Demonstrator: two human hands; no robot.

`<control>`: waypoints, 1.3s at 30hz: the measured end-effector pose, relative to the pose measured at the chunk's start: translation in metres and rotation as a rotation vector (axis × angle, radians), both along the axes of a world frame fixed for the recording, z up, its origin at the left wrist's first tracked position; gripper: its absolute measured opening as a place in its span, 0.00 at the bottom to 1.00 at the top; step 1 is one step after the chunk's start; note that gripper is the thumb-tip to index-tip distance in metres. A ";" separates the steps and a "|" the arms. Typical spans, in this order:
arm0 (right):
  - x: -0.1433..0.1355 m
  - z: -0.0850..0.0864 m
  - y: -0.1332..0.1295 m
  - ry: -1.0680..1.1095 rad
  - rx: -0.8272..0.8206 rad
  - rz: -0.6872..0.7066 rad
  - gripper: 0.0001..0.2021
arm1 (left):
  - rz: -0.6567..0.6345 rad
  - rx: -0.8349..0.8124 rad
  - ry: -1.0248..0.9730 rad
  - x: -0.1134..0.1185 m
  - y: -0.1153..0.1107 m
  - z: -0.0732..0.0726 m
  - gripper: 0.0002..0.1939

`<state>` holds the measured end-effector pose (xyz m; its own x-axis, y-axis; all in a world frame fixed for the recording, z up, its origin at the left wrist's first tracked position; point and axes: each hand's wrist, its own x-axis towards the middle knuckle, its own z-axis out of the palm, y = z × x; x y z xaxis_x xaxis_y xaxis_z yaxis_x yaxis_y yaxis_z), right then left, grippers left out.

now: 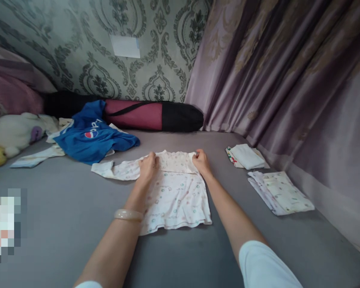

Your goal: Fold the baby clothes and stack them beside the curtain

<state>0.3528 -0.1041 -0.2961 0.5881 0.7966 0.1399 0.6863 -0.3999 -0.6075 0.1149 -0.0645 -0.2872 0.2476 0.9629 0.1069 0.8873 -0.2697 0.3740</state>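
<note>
A small white long-sleeved shirt (180, 196) with a fine coloured print lies spread on the grey bed sheet (75, 208). One sleeve stretches out to the left; the right sleeve does not show as stretched out. My left hand (149, 163), below which a pale bangle circles the forearm, is closed on the shirt near its left shoulder. At the right shoulder my right hand (201, 162) pinches the fabric at the edge. Both hands hide the bits of cloth between their fingers.
Folded clothes (288, 192) and a smaller folded stack (247, 156) lie to the right by the curtain (228, 80). A blue shirt (93, 138) is heaped at the left, before a long red and black bag (138, 116). A white plush toy (15, 130) sits farther left.
</note>
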 end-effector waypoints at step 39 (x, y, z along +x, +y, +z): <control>-0.062 -0.002 -0.030 -0.420 -0.297 0.709 0.31 | -0.125 0.015 0.204 0.025 -0.027 -0.018 0.29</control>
<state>0.2907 -0.1342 -0.2977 -0.1134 0.9929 -0.0373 0.9768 0.1045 -0.1869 0.1399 -0.0916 -0.3050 0.3828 0.9221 0.0564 0.9035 -0.3864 0.1855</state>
